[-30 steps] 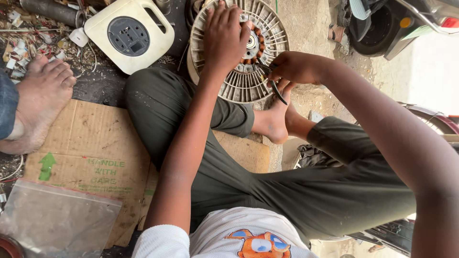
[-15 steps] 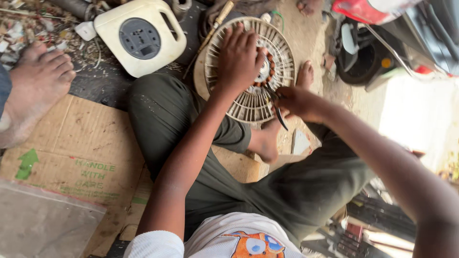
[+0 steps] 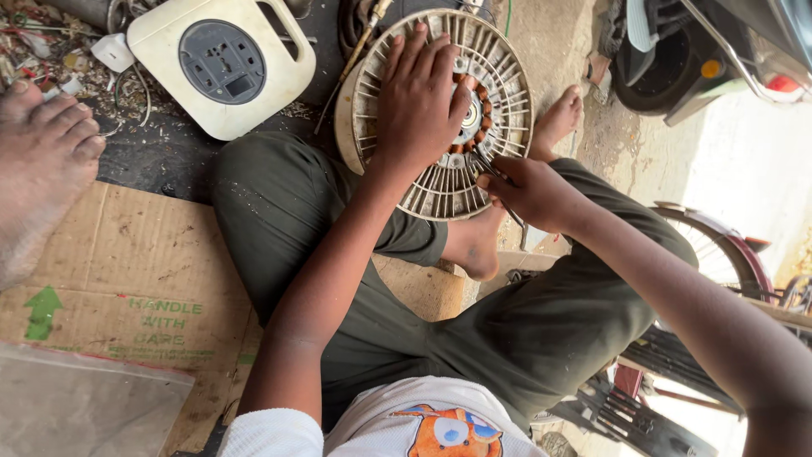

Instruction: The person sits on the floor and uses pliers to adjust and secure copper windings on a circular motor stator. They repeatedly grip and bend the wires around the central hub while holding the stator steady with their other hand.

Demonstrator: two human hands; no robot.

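Ribbed round motor part [image 3: 440, 182] rests on the person's lap, right of a cream cable reel [image 3: 222, 63]. Left hand [image 3: 419, 101] lies spread flat on it. Right hand [image 3: 529, 190] pinches a thin dark tool [image 3: 484, 162] at its copper coils [image 3: 474, 140].

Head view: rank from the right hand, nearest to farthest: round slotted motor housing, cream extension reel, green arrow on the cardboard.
From the right hand:
1. Round slotted motor housing: right beside it, just above; its tool tip reaches the copper coils.
2. Cream extension reel: upper left, beyond the left hand.
3. Green arrow: far left on the cardboard.
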